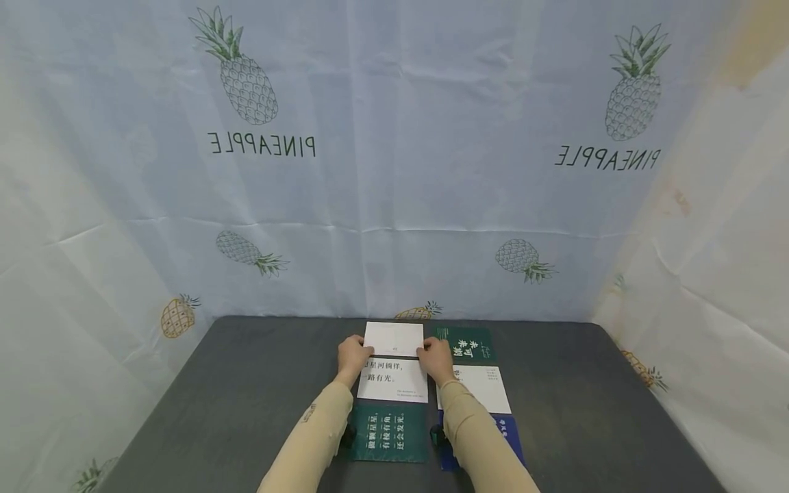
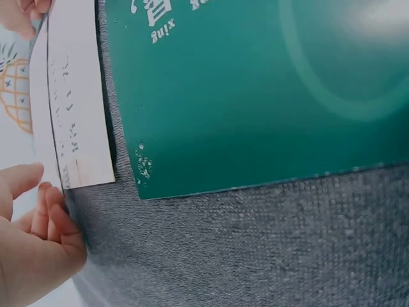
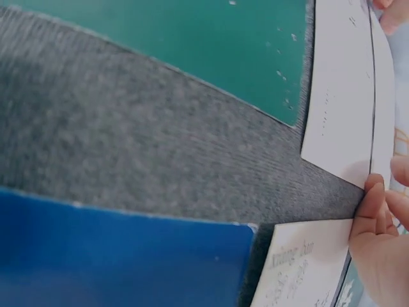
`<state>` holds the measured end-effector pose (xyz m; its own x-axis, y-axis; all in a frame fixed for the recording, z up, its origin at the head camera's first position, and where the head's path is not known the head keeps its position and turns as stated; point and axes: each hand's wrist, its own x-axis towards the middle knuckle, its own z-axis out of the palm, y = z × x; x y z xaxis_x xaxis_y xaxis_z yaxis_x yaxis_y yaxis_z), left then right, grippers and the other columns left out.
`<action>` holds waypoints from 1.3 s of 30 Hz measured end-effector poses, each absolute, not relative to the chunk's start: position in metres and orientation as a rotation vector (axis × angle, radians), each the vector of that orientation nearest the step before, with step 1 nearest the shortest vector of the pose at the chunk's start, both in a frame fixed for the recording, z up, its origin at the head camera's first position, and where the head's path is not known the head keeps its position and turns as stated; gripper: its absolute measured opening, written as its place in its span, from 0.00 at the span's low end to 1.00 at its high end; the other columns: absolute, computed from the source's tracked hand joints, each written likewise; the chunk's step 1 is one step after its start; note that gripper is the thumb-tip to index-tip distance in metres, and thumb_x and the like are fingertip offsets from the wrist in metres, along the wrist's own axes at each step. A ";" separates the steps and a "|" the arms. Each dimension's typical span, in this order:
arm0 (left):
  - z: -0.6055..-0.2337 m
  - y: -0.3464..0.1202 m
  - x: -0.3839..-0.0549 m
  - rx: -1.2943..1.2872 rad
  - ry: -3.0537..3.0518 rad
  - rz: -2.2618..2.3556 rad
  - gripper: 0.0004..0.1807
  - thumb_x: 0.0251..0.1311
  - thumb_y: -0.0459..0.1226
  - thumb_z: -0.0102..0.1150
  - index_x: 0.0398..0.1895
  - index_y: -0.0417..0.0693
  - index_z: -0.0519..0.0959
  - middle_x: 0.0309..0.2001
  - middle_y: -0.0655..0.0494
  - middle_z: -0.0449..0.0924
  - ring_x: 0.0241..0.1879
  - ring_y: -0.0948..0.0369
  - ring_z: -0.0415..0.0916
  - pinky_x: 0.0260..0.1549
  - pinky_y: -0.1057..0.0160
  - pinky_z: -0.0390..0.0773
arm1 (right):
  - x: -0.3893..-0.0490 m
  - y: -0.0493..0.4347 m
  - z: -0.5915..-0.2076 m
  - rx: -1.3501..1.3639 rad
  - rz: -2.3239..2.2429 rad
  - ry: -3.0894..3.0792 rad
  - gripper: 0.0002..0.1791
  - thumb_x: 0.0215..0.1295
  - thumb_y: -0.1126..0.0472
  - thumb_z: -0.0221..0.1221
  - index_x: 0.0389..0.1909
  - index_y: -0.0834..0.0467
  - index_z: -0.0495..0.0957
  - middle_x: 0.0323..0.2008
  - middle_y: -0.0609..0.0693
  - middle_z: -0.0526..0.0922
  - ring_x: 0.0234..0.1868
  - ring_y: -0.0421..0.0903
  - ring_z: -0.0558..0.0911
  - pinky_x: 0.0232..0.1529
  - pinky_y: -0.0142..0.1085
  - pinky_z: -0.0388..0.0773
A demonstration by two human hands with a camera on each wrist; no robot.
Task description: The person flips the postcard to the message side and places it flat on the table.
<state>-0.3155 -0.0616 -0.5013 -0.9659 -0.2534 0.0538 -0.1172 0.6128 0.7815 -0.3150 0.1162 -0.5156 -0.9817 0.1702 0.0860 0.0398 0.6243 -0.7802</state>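
At the far end of two columns of printed cards, a plain white card (image 1: pixel 394 338) lies nearly flat on the dark table. My left hand (image 1: pixel 354 356) holds its near left corner with thumb and curled fingers. Its near right corner is pinched by my right hand (image 1: pixel 436 359). Directly below that card is a white card with black Chinese writing (image 1: pixel 392 381), a narrow gap between them. In the right wrist view, my right fingertips (image 3: pixel 374 183) sit at the seam of these two cards. Nearest me in this column is a green card (image 1: pixel 390 434).
The right column has a dark green card (image 1: pixel 477 344), a white card (image 1: pixel 483 389) partly under my right forearm, and a blue card (image 1: pixel 511 433). Dark grey cloth covers the table (image 1: pixel 259 390). A pineapple-print curtain (image 1: pixel 394 192) hangs behind and at both sides.
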 end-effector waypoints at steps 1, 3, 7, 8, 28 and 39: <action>-0.500 -0.061 -0.316 0.320 -2.667 -1.286 0.15 0.52 0.32 0.60 0.41 0.29 0.78 0.39 0.37 0.82 0.35 0.50 0.78 0.38 0.52 0.78 | -0.315 0.117 -0.515 -0.174 1.305 -2.680 0.16 0.60 0.64 0.57 0.45 0.70 0.77 0.39 0.63 0.77 0.39 0.51 0.74 0.40 0.45 0.74; -0.497 -0.060 -0.316 0.324 -2.649 -1.289 0.15 0.53 0.32 0.61 0.41 0.29 0.78 0.38 0.36 0.82 0.35 0.50 0.78 0.38 0.52 0.78 | -0.316 0.119 -0.513 -0.176 1.357 -2.657 0.16 0.61 0.63 0.56 0.46 0.70 0.77 0.38 0.63 0.79 0.37 0.51 0.76 0.38 0.43 0.75; -0.489 -0.058 -0.320 0.296 -2.640 -1.288 0.16 0.53 0.34 0.61 0.42 0.30 0.78 0.41 0.37 0.81 0.38 0.48 0.79 0.41 0.50 0.77 | -0.318 0.126 -0.507 -0.170 1.449 -2.614 0.16 0.62 0.63 0.56 0.47 0.70 0.76 0.35 0.61 0.80 0.32 0.49 0.80 0.32 0.38 0.76; -0.487 -0.057 -0.321 0.281 -2.640 -1.279 0.17 0.53 0.35 0.62 0.43 0.30 0.78 0.42 0.37 0.81 0.40 0.47 0.79 0.41 0.50 0.77 | -0.319 0.128 -0.504 -0.170 1.472 -2.606 0.17 0.62 0.63 0.56 0.48 0.69 0.76 0.34 0.61 0.80 0.31 0.49 0.81 0.31 0.37 0.76; -0.478 0.027 -0.319 -0.187 -2.770 -1.457 0.22 0.65 0.41 0.50 0.54 0.32 0.73 0.44 0.39 0.80 0.43 0.50 0.79 0.39 0.56 0.79 | -0.310 0.227 -0.484 -0.372 1.249 -2.645 0.27 0.63 0.61 0.52 0.60 0.71 0.64 0.49 0.72 0.71 0.50 0.65 0.73 0.47 0.53 0.73; -0.488 0.035 -0.312 -0.310 -2.806 -1.975 0.30 0.65 0.35 0.47 0.68 0.34 0.56 0.62 0.31 0.65 0.58 0.42 0.70 0.55 0.48 0.71 | -0.314 0.256 -0.518 -0.510 1.256 -2.666 0.31 0.64 0.57 0.52 0.63 0.69 0.59 0.55 0.71 0.71 0.55 0.66 0.72 0.52 0.53 0.72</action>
